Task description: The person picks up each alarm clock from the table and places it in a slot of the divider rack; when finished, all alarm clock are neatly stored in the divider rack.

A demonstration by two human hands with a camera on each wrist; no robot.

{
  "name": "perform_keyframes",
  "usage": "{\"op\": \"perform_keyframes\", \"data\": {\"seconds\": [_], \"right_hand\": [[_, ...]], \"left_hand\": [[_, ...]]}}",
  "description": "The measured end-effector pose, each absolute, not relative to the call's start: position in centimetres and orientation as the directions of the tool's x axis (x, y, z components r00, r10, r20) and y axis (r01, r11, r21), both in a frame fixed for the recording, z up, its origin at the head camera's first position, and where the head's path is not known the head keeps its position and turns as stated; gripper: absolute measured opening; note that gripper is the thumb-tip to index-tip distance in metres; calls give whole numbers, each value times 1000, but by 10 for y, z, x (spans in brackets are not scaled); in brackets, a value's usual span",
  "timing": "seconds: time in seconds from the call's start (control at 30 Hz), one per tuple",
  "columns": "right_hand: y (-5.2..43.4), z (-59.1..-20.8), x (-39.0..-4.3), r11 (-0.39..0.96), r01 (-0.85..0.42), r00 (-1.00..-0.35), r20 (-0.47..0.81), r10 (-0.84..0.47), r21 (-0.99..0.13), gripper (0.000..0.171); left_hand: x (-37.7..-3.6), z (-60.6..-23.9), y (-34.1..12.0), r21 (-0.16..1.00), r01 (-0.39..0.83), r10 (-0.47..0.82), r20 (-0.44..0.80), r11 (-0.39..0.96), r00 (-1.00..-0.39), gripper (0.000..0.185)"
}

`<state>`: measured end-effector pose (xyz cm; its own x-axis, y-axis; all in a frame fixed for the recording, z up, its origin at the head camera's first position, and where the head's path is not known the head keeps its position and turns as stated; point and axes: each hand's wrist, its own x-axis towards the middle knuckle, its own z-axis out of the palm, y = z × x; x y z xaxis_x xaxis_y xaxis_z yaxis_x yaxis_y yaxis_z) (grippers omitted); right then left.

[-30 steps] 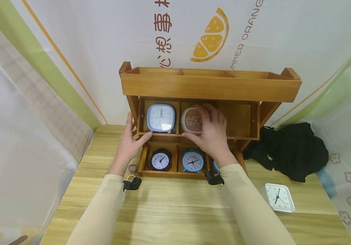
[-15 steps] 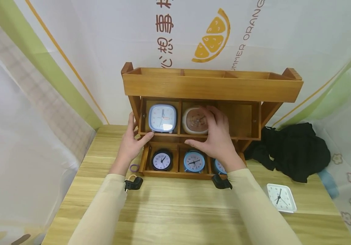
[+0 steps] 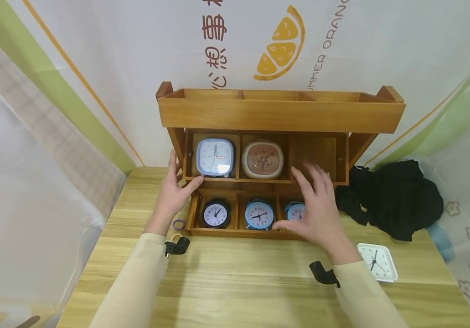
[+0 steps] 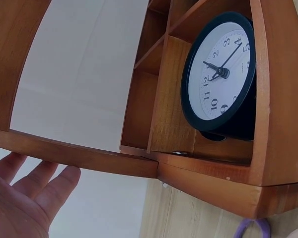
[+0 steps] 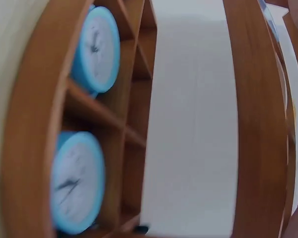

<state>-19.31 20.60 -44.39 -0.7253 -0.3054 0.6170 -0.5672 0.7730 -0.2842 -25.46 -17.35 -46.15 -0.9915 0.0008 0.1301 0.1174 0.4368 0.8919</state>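
A tiered wooden shelf (image 3: 280,115) stands on the table. My left hand (image 3: 173,193) rests against its left side, fingers extended along the side board (image 4: 79,159) and thumb at the middle tier's front edge. That tier holds a blue-framed alarm clock (image 3: 215,157) at left and a cream alarm clock with a brown face (image 3: 263,159) in the centre compartment. My right hand (image 3: 321,214) holds nothing, fingers spread in front of the right compartment. Below sit a black round clock (image 3: 215,215) and two light-blue clocks (image 3: 259,215), the right one partly hidden by that hand.
On the table at right lies a white square clock (image 3: 377,263), with a heap of black cloth (image 3: 395,200) behind it. A purple ring (image 3: 178,224) lies by the shelf's lower left corner. A printed curtain (image 3: 128,54) hangs behind.
My right hand has let go of the cream clock, leaving it in the centre compartment, and has moved right and toward me. My left hand has stayed at the shelf's side.
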Motion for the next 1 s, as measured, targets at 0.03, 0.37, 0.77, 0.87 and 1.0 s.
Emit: {"op": "perform_keyframes", "data": {"seconds": [0.03, 0.37, 0.77, 0.87, 1.0], "right_hand": [[211, -448, -189, 771, -566, -718, 634, -289, -290, 132], [293, -507, -140, 830, -370, -841, 531, -109, -416, 124], [369, -539, -100, 870, -174, -976, 199, -90, -462, 123], [379, -545, -93, 867, -157, -981, 180, -79, -474, 123], [388, -552, -85, 874, -114, -990, 132, -58, -472, 124]], "left_hand": [[-254, -461, -174, 890, 120, -1, 134, 440, -991, 110], [-256, -459, -172, 889, 120, -7, 137, 441, -990, 111], [-254, -459, -171, 890, 117, 2, 129, 440, -992, 111], [-254, -459, -171, 892, 111, -1, 124, 439, -992, 111], [-255, -461, -173, 887, 107, -6, 123, 450, -992, 112]]}}
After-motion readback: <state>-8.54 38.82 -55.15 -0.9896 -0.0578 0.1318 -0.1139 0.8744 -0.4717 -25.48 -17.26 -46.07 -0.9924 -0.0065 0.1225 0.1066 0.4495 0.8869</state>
